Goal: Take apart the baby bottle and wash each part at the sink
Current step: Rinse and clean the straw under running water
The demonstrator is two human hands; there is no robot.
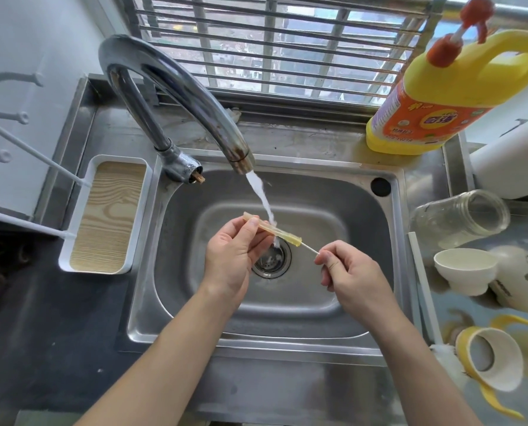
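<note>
The rectangular stainless-steel sink (333, 272) has a brushed, dull-grey finish, wet and streaked round the drain. The curved chromed metal tap (176, 87) is mirror-glossy along its arch but brown and rust-stained at the spout. The slim translucent amber tube (282, 232) looks like smooth silicone (soft and rubbery, by its sheen). The thin white rod (309, 249) looks like hard plastic. The clear bottle body (459, 219) is transparent and shiny; whether glass or plastic I cannot tell. The yellow detergent jug (434, 99) is glossy plastic with a printed orange label. The white tray (93, 269) is smooth plastic with a matt wood-grain floor. The dark table (56, 333) is matt.
</note>
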